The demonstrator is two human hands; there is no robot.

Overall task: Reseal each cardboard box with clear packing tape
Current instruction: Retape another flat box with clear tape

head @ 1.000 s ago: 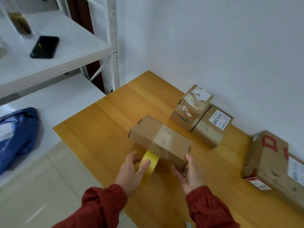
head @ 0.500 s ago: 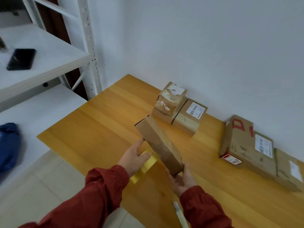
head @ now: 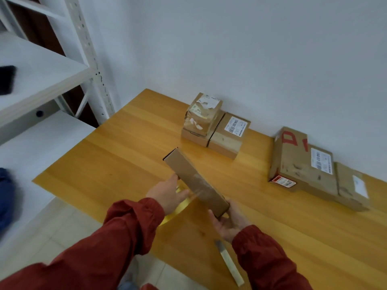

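Right hand (head: 230, 221) grips the near end of the flat cardboard box (head: 194, 181), held on edge above the front edge of the table (head: 125, 143), its long axis running away leftward; left hand (head: 167, 195) (closer to mid-length) holds the tape roll (head: 178, 207) against its left face

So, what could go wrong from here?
1. The right hand grips the tilted box by its near end; the box may twist as the left hand pulls the tape, wrinkling the strip or missing the seam.
2. The knife lies near the table edge beside the right sleeve; the arm could knock it off.
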